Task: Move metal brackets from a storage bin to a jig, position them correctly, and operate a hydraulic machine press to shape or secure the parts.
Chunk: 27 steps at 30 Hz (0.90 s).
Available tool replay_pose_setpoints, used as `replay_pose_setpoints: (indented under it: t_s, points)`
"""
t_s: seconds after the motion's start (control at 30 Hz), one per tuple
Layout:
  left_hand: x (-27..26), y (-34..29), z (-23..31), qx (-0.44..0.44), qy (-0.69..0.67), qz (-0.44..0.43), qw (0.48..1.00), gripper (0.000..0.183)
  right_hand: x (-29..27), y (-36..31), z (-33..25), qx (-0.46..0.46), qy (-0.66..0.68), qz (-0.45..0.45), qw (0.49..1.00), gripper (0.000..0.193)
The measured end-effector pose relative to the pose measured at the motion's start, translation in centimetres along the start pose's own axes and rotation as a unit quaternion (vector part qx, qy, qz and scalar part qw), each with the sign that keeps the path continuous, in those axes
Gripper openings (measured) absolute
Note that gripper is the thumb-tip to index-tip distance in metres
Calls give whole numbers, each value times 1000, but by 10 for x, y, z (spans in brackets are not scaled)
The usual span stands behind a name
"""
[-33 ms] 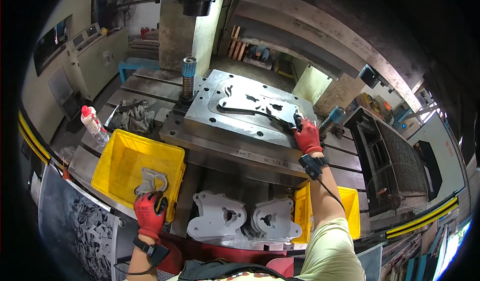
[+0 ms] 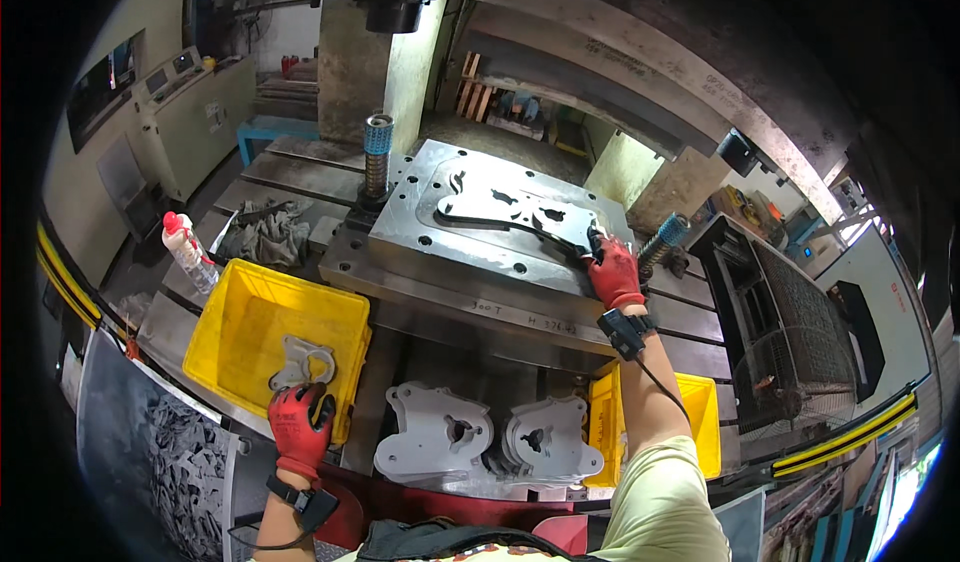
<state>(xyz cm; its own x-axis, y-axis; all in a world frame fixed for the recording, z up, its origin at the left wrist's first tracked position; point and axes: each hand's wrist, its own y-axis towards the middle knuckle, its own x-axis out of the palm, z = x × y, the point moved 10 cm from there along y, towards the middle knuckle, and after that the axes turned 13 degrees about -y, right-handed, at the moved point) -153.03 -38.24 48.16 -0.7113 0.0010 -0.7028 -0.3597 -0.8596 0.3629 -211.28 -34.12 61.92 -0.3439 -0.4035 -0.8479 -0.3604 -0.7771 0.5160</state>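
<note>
My right hand (image 2: 614, 270), in a red glove with dark fingertips, is closed on the right end of a long flat metal plate (image 2: 520, 209). That plate has cut-out holes and lies over the steel die block (image 2: 470, 255). At the lower left my left hand (image 2: 300, 427), also red-gloved, is at the near rim of a yellow bin (image 2: 225, 337). Its fingers are curled at the lower end of a small grey metal plate (image 2: 291, 362) with a round opening; the exact grip is partly hidden.
Stacked grey metal plates (image 2: 437, 430) stand in front of me, with a second stack (image 2: 548, 440) to their right. A smaller yellow bin (image 2: 706, 417) is beneath my right forearm. Guide posts (image 2: 377, 152) rise beside the die. A red-capped bottle (image 2: 188, 252) and a rag (image 2: 268, 234) are left.
</note>
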Motion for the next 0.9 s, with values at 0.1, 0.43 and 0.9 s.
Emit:
replay_pose_setpoints:
  t_s: [0.1,0.43,0.9]
  points:
    - [2,-1,-1,-2,4,3,1000,34,4,0,0,0,-22,-8,1000,50]
    - [-3,-1,3,2,4,15,1000,32,11,-14,0,-5,43,-36,998,93]
    - [1,-2,-3,-8,3,13,1000,32,0,-20,23,111,14,55,992,81]
